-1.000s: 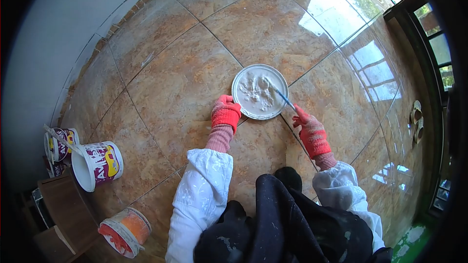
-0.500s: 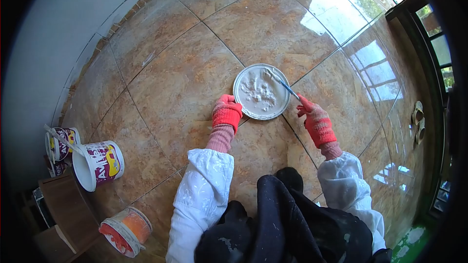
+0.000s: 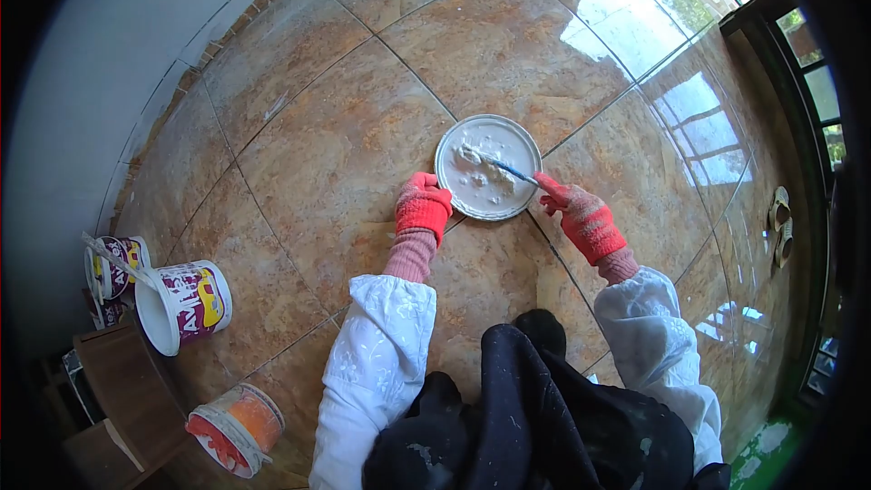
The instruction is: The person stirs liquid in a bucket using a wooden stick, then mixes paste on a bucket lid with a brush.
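Observation:
A round white bucket lid (image 3: 491, 206) with white paste (image 3: 475, 183) on it is in front of me, over the tiled floor. My left hand (image 3: 423, 203), in a red and pink glove, grips the lid's left rim with its fingers closed. In my right hand (image 3: 582, 216), gloved the same way, is a slim blue-handled tool (image 3: 518, 172). The tool reaches in over the lid's right edge, and its tip lies among the lumps near the middle. Paste covers that tip, so its shape is hidden.
On the left stand a white and purple paint bucket (image 3: 195, 302) and a similar bucket (image 3: 118, 263) behind it. A smaller orange-stained bucket (image 3: 238, 431) is beside brown wooden furniture (image 3: 122, 381). Sandals (image 3: 781, 227) lie at right near the dark door frame (image 3: 785, 82).
My right hand has moved left and slightly up, drawing the tool's tip from the lid's upper right toward its middle. The lumps of paste have shifted. My left hand keeps its hold.

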Tool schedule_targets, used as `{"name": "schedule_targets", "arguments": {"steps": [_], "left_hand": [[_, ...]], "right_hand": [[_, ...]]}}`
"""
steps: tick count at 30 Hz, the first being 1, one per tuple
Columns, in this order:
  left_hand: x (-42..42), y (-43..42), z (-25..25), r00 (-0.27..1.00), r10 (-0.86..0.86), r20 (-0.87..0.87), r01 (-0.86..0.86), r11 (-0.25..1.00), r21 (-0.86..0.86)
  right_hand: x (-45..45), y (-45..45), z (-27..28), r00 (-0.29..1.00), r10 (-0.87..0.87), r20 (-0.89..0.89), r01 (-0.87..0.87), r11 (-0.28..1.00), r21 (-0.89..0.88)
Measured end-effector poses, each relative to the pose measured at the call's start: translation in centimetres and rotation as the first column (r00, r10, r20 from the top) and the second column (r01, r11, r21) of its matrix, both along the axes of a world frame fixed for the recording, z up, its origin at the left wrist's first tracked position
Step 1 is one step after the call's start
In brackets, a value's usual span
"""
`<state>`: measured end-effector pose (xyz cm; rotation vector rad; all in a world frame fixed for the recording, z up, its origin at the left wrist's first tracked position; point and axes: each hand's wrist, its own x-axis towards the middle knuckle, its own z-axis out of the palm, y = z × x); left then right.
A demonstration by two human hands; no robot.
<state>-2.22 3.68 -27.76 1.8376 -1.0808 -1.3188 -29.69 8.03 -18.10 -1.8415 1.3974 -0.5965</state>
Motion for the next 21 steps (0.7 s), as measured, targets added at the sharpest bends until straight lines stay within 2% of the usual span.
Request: {"name": "schedule_targets", "arguments": {"steps": [4,6,10,12,13,15,17,19,21], "left_hand": [[-0.1,0.1,0.6,0.999,0.025,-0.032,-0.025,1.0,-0.004],[-0.1,0.1,0.9,0.999,0.03,-0.044,-0.03,1.0,0.002],[0.0,0.1,0.2,0.999,0.03,-0.042,-0.029,1.0,0.011],[0.1,0.0,-0.1,0.999,0.032,-0.043,-0.032,0.999,0.004],[0.1,-0.1,0.0,1.0,0.014,-0.018,-0.014,1.0,0.009],[0.1,0.0,0.0,1.0,-0.003,0.008,0.003,1.0,0.018],[0.1,0.0,-0.3,0.998,0.032,-0.054,-0.031,1.0,0.003],[0.0,-0.1,-0.1,0.998,0.034,-0.044,-0.033,0.999,0.017],[-0.1,-0.2,0.1,0.999,0.037,-0.034,-0.035,0.999,0.032]], "right_hand": [[-0.4,1.1,0.8,0.999,0.013,-0.047,-0.013,1.0,-0.006],[-0.8,1.9,0.9,0.987,0.025,-0.158,-0.035,0.997,-0.062],[-1.3,3.2,2.0,0.981,0.006,-0.195,-0.027,0.994,-0.106],[-1.6,3.8,2.6,0.939,-0.012,-0.343,-0.063,0.977,-0.206],[-1.5,4.1,3.2,0.939,-0.013,-0.344,-0.062,0.977,-0.205],[-1.1,4.9,4.5,0.979,-0.186,-0.082,0.192,0.979,0.07],[-1.6,5.6,4.1,0.98,-0.182,-0.076,0.188,0.98,0.071],[-2.0,6.2,3.3,0.981,-0.18,-0.071,0.185,0.98,0.067],[-2.3,6.5,2.5,0.979,-0.202,-0.006,0.201,0.97,0.138]]}}
